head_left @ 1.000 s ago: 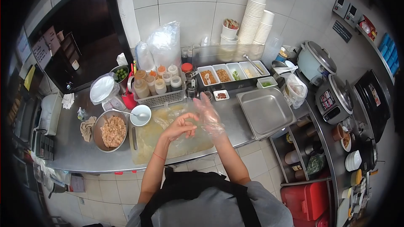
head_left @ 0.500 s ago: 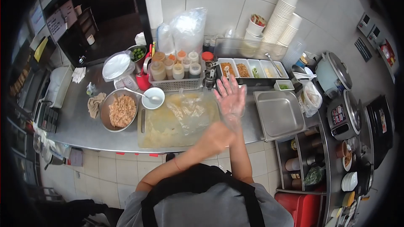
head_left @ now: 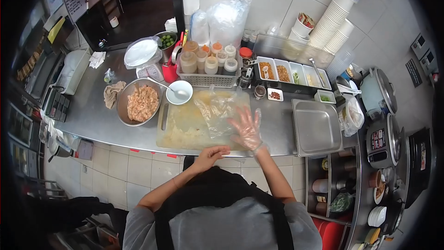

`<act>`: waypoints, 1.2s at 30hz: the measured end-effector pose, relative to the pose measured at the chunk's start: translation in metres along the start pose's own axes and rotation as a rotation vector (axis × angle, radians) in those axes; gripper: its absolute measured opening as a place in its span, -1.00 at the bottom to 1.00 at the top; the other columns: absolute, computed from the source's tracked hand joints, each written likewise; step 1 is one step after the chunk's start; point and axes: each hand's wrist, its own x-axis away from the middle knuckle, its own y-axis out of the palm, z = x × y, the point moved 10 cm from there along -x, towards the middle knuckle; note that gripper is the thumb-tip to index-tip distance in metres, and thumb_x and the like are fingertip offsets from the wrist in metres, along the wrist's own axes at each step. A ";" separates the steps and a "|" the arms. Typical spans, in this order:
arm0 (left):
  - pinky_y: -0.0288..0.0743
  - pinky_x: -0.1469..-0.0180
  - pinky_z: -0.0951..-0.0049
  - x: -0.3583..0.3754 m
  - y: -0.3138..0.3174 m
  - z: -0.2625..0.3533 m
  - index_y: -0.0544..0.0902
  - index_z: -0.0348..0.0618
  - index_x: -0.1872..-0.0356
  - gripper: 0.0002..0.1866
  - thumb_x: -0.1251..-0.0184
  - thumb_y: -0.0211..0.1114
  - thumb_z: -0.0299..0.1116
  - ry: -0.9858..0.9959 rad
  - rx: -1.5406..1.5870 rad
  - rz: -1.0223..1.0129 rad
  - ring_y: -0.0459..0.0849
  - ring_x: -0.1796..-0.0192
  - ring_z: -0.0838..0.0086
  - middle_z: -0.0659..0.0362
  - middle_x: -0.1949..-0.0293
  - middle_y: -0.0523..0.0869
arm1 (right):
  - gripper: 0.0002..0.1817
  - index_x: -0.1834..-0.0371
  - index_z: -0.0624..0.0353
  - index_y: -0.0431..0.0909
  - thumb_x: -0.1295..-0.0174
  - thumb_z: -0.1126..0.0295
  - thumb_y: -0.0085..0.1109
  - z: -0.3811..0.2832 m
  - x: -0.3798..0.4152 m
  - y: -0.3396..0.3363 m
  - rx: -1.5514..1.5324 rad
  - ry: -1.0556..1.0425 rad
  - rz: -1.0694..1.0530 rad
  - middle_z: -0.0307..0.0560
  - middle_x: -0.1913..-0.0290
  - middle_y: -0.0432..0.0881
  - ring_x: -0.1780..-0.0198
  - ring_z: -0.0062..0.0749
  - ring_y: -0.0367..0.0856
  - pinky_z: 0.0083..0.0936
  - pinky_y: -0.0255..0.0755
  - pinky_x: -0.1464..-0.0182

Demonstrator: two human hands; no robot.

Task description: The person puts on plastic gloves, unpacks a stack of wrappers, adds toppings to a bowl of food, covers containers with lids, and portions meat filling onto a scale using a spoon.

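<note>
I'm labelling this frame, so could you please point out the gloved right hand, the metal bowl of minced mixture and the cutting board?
Right hand (head_left: 246,129), head view, on the gloved palm.
Metal bowl (head_left: 121,111), head view, on its left rim.
Cutting board (head_left: 180,127), head view, on its bare left half.

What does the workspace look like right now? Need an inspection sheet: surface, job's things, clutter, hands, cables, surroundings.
Surface: steel counter, with a smeared cutting board on it.
Job's things: clear plastic glove on the right hand; clear plastic sheet lying on the board.
Clutter: metal bowl of minced mix, white bowl with spoon, basket of sauce bottles, row of topping tubs, empty steel tray, cloth.
Hands: right hand gloved, fingers spread, over the board's right end; left hand bare, at the counter's front edge, holding nothing.
Cables: nothing seen.
Surroundings: tiled wall, stacked paper cups, rice cookers to the right.
</note>
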 end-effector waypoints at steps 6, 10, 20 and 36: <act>0.20 -0.28 0.40 -0.053 -0.031 -0.005 0.25 -0.22 -0.25 -0.57 -0.39 0.02 -0.40 0.202 0.503 0.186 0.27 -0.32 0.35 0.04 -0.26 0.33 | -0.79 0.30 0.06 0.59 0.07 0.42 0.21 -0.032 -0.022 0.009 -0.417 0.010 0.002 -0.09 0.18 0.57 -0.02 -0.17 0.46 -0.21 0.25 -0.11; 0.22 -0.27 0.27 -0.073 -0.063 0.019 0.09 -0.16 -0.31 -0.37 -0.36 0.02 -0.05 0.239 0.856 0.365 0.33 -0.26 0.25 0.00 -0.24 0.33 | -0.82 0.29 0.13 0.58 0.02 0.50 0.19 -0.084 -0.006 -0.006 -0.656 -0.101 0.079 -0.06 0.29 0.57 0.19 -0.13 0.55 -0.34 0.44 0.13; 0.32 -0.08 -0.12 -0.025 -0.086 0.028 0.25 -0.03 -0.21 -0.14 -0.06 -0.06 0.46 0.034 1.035 0.421 0.44 -0.05 0.19 -0.02 -0.04 0.42 | -0.81 0.32 0.24 0.57 0.07 0.57 0.21 -0.135 -0.010 -0.051 -0.715 -0.309 0.287 -0.04 0.31 0.55 0.29 -0.11 0.55 -0.32 0.45 0.26; -0.07 -0.35 -0.08 0.113 -0.186 0.195 0.03 0.22 -0.39 -0.25 -0.24 -0.12 0.31 0.954 0.829 0.534 0.11 -0.37 0.18 0.15 -0.37 0.11 | -0.72 0.21 0.16 0.51 0.07 0.48 0.14 -0.253 -0.006 -0.031 -0.869 -0.697 0.188 -0.11 0.33 0.48 0.40 -0.31 0.53 -0.38 0.42 0.45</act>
